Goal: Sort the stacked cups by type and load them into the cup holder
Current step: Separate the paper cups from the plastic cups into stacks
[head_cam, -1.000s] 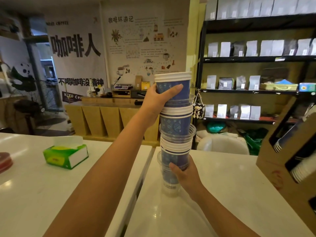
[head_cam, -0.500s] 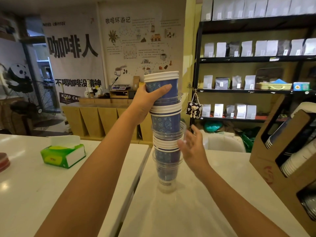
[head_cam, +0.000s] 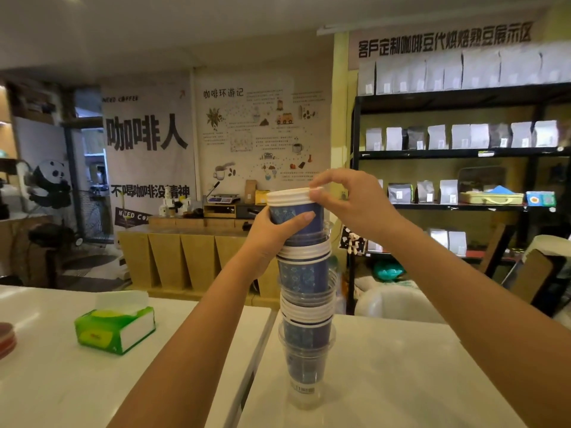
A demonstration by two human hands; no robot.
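R hand (head_cam: 349,202) has come up from beside the lower stack to the top; its fingers (head_cam: 318,193) now pinch the white rims of the top blue paper cups (head_cam: 296,211). L hand (head_cam: 272,236) still wraps that same top batch, thumb across the front, fingers clamped. Mixed stack (head_cam: 306,304), paper & clear plastic cups, stands upright on the white table (head_cam: 401,381). I read this as about to peel the first paper cups off; sorting barely begun. Cup holder mostly out of view at right, tissue box (head_cam: 116,327) well apart on the left

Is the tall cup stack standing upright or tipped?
Upright: the cup stack stands base-down on the white counter, leaning slightly, left hand gripping it.
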